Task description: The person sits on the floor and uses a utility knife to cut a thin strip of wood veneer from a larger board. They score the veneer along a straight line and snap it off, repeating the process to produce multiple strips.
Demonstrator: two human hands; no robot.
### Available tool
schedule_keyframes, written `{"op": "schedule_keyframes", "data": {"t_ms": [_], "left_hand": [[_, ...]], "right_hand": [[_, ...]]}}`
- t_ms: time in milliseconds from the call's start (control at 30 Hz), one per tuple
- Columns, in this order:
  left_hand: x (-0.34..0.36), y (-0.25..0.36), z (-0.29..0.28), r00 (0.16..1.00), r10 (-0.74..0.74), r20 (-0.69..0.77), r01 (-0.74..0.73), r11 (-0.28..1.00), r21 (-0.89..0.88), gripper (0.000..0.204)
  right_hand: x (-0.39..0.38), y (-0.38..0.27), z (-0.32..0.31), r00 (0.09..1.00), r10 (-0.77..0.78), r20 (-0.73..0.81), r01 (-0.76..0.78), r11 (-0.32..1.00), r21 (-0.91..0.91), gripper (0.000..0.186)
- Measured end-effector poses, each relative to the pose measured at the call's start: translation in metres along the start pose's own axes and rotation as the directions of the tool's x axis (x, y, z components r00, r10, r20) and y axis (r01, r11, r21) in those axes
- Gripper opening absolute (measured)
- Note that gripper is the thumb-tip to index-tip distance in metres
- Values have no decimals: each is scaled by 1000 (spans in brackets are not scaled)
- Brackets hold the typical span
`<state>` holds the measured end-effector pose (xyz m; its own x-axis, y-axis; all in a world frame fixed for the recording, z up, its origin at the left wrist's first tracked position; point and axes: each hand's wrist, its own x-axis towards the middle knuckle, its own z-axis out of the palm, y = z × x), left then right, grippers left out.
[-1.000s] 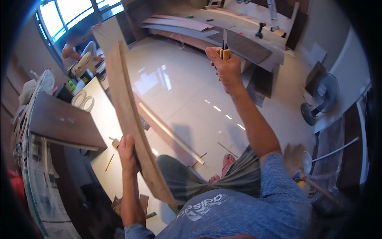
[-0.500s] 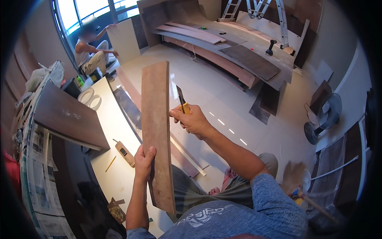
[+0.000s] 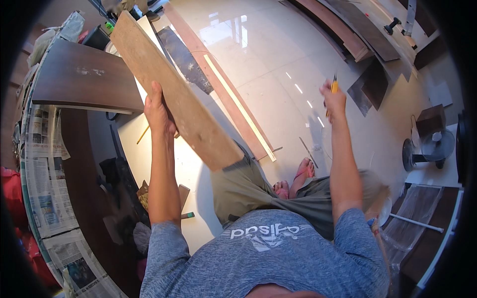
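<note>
My left hand [image 3: 159, 115] is closed on the edge of a long brown wooden plank [image 3: 171, 84], thumb on its upper face. The plank slants from the upper left down to my thigh, its near end over my trousers. Off to the right, over the floor, my right hand [image 3: 335, 103] grips a yellow utility knife [image 3: 334, 87]. Its dark blade points upward, away from the plank. Below my left hand a yellow pencil [image 3: 143, 134] lies on a white work surface [image 3: 188, 161], partly covered by my arm and the plank.
A dark brown board [image 3: 84, 74] lies at the left beside newspaper-covered furniture [image 3: 49, 198]. A reddish strip [image 3: 238, 116] and a thin pale strip [image 3: 233, 99] rest on the tiled floor. A fan [image 3: 430, 151] stands at the right, and stacked panels [image 3: 348, 30] sit at the far right.
The view has tilted down. My right hand has swung away from the plank to the right with the utility knife. The plank in my left hand has tipped over to the left.
</note>
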<state>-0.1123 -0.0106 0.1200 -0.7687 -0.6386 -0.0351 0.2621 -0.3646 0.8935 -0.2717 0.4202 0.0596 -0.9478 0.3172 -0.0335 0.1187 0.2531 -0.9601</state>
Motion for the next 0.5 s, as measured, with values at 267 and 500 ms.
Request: {"op": "schedule_keyframes", "data": {"t_ms": [267, 500], "left_hand": [[114, -142, 6, 921, -100, -375, 153, 982, 114, 61], [122, -254, 8, 814, -81, -575, 424, 761, 492, 58]], "right_hand": [[-66, 186, 27, 816, 534, 221, -507, 845, -170, 35], [-93, 228, 51, 847, 447, 287, -338, 870, -360, 26]]}}
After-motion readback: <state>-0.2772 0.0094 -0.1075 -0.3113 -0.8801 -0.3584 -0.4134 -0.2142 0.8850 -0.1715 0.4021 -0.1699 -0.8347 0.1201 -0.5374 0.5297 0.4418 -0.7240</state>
